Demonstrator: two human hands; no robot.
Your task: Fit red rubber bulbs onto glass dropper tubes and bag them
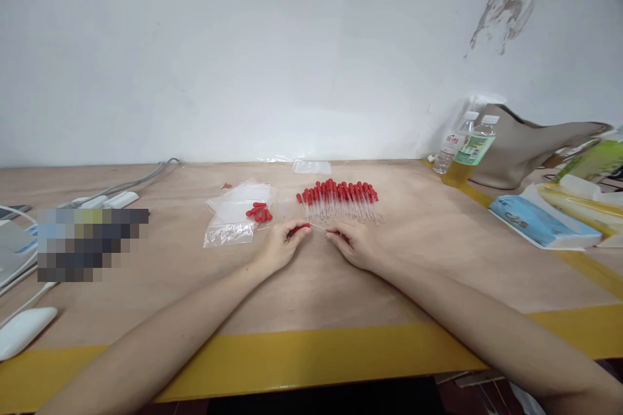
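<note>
While the strip of yellow tape [292, 356] runs along the table edge nearest me, my two hands meet just beyond it, over the brown tabletop [311, 292]. With my left hand [280, 248] I pinch a small red bulb [306, 225] between thumb and forefinger; my right hand [359, 246] has its thumb and forefinger pressed together on the far end of a thin clear tube [318, 227], which bridges the gap between my hands. Whether bulb and tube are already joined, I cannot tell.

Both should weigh next to nothing. I judge the bulb soft and a little grippy, so it wants holding round its body without squashing; the tube looks stiff, slick and possibly brittle, best held lightly and straight, without bending.

Past my left fingers lie loose red bulbs [259, 213] beside clear plastic bags [243, 201], and past my right, a row of red-topped droppers [338, 196]. Farther off to the right, two bottles [474, 146] lean near the pale wall [292, 58].
</note>
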